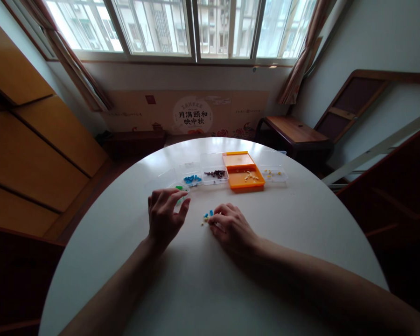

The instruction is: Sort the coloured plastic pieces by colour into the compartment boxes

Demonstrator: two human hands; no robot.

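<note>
My left hand [164,215] hovers over the left end of the row of boxes, thumb and fingers apart, with nothing seen in it. Just beyond its fingertips lie green pieces [179,187] in a clear box, partly hidden by the hand. My right hand [235,228] rests on the table with its fingers drawn together at a small pile of pieces. Light blue pieces [211,213] and pale yellow pieces [206,219] show beside the fingertips. What the right fingers pinch, if anything, is hidden.
On the round white table [203,289] stand clear boxes of blue pieces [192,179], dark pieces [216,174] and yellow pieces [273,172]. An open orange box [247,185] holds cream pieces [251,177]. A wooden chair [297,129] stands beyond the table's right side.
</note>
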